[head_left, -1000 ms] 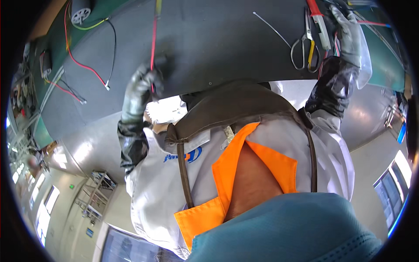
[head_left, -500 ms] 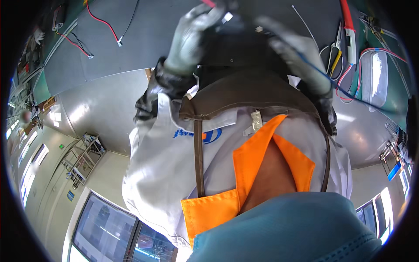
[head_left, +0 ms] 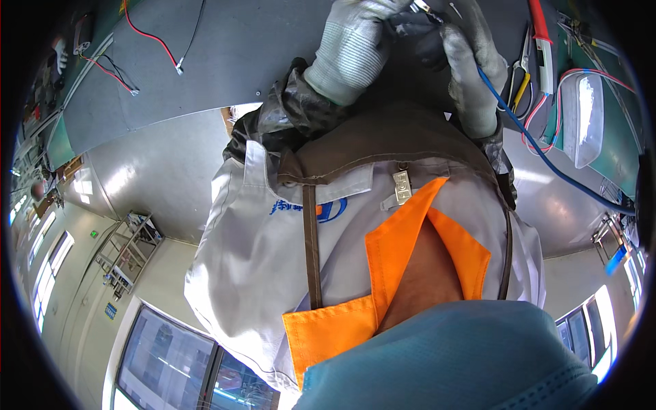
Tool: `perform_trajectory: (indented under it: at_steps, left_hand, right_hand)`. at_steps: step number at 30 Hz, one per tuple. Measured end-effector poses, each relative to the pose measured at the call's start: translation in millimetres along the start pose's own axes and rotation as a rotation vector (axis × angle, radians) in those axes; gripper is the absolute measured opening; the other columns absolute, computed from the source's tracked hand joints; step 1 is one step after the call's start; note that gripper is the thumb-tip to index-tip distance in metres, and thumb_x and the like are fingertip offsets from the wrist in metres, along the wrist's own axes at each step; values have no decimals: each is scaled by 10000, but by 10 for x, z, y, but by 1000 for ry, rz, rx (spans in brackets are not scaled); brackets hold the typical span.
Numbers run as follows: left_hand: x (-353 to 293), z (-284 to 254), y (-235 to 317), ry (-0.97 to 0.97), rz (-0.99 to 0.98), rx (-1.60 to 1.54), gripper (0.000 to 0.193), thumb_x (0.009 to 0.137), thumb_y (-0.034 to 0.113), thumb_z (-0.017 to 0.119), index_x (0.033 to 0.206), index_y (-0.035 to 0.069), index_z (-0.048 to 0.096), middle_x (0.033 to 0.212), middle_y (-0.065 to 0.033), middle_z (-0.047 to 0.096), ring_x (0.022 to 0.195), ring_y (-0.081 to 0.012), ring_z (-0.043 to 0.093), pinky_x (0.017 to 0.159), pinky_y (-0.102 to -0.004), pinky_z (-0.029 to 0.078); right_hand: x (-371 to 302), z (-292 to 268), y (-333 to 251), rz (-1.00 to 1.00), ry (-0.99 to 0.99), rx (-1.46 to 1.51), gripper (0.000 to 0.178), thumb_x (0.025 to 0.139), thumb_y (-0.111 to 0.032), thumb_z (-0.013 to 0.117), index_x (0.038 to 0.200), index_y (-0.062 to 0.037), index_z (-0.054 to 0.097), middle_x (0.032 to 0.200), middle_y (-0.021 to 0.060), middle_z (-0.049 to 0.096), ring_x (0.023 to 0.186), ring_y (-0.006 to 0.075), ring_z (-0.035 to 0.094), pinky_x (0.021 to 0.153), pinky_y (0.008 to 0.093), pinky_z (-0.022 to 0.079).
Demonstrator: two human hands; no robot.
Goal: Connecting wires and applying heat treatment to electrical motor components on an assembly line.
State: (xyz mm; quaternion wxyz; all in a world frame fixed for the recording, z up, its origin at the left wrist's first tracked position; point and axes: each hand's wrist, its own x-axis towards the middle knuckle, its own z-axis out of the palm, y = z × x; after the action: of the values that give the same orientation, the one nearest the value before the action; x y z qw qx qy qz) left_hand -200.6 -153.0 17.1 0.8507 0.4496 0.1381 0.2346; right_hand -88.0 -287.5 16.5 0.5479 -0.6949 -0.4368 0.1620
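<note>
Both hands wear light grey knit gloves with dark, soiled fingertips, and they meet at the top edge over a dark grey work mat (head_left: 225, 61). My left hand (head_left: 355, 51) is closed, its fingertips at a small silver-and-white piece (head_left: 425, 8) that is partly cut off by the frame. My right hand (head_left: 473, 75) is closed too, thumb and fingers pinched near the same piece. A blue cable (head_left: 540, 147) comes out from between its fingers and runs down to the right. What else the fingertips hold is hidden.
Red and black wire leads (head_left: 160, 42) lie on the mat at left, with another wire pair (head_left: 113, 74) farther left. At right are yellow-handled scissors (head_left: 523, 89), a red-and-white tool (head_left: 541, 48), red wires (head_left: 538, 116) and a clear plastic box (head_left: 584, 123).
My left hand has moved right and my right hand has turned, bringing their fingertips together. The blue cable now hangs lower and clear of the right wrist. The red thing at the left fingertips is out of sight.
</note>
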Motion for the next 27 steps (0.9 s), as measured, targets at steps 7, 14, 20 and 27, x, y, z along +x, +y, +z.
perform_trajectory:
  at_steps: [7,14,20,27]
  left_hand:
    - [-5,101,-299,40,-204,-369,348,1111,289,476,1262,30,653,1070,-36,687,981,-103,638,885,-261,499]
    - [163,-124,-381,-14,-160,-489,392,1107,265,421,1324,-1,610,1253,-95,678,1203,-241,619,1066,-397,457]
    - [106,-309,-264,98,-147,-630,202,1056,209,565,1105,43,668,1160,-121,723,1065,-219,686,1000,-372,542]
    - [38,-318,-243,121,-126,-418,344,1072,297,556,1239,7,636,1253,-176,690,1161,-289,667,1028,-471,526]
  right_hand:
    - [-28,96,13,-9,41,-215,561,1023,-253,569,1501,21,467,1418,203,606,1226,303,659,1011,337,503]
    - [185,-746,175,29,-75,-583,752,837,-68,749,1534,-83,465,1434,220,582,1292,347,591,1077,405,464]
    - [261,-1828,1633,-89,235,-1068,445,909,-201,725,1341,-113,660,1039,204,699,893,372,705,778,429,583]
    - [1194,-881,757,167,-51,75,476,895,59,685,1367,21,636,1320,96,674,1177,162,638,1047,268,475]
